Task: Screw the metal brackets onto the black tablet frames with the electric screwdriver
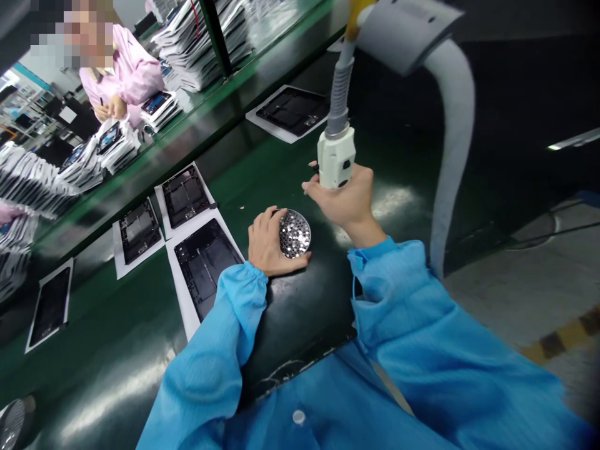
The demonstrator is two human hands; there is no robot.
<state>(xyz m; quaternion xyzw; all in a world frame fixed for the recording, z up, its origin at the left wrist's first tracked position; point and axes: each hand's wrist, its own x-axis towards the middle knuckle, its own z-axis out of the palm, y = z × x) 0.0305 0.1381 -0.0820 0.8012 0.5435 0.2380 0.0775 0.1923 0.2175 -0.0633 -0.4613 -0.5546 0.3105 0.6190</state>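
Left hand (266, 245): palm down at the left side of a round metal dish (296, 235), whose pitted silvery face shows. Fingers bent and lying close together, tips at the dish's far rim; thumb stretched out along the near rim, pointing right. The hand thus spans the dish from the side, touching it. Dish located at mid-bench, over the dark green table (107, 331); cannot tell whether its base sits flat. Left forearm, in a blue sleeve (210, 350), rises from the lower edge and slants up to the right.

Right hand (349, 203): farther out than the left and well apart from it, raised against a pale fitting (336, 156) at the end of a grey ribbed hose (340, 94). Fitting sits between thumb and fingers, hand closed round its lower part. Thumb extends left across the near side; one or two fingertips show just above it, the rest are hidden behind the fitting. Right forearm comes in from the lower right, angled up to the left.

Surroundings: a dark panel (206, 262) on a white sheet lies just left of the left hand, partly covered by that sleeve. Across the bench, a co-worker in pink (140, 72) sits beside stacked sheets (201, 44).
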